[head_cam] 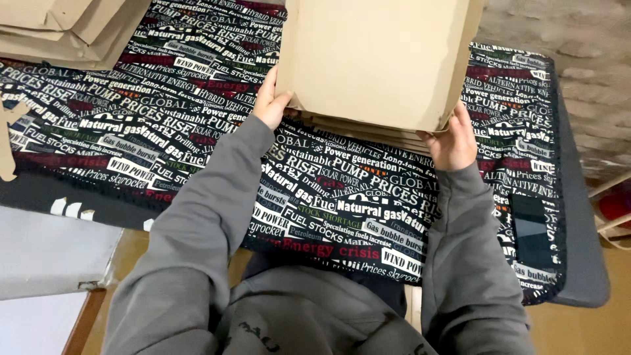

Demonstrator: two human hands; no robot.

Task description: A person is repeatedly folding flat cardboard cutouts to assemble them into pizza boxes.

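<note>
A black fabric cloth printed all over with white, red and green lettering covers the grey table in front of me. A second pile of flat tan cardboard pieces lies at the far left. A pale grey flat panel sits at my near left, below table level.

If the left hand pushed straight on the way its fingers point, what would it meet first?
The left hand already touches the cardboard stack; pushing on would likely press straight into its edge, though depth is unclear.
</note>
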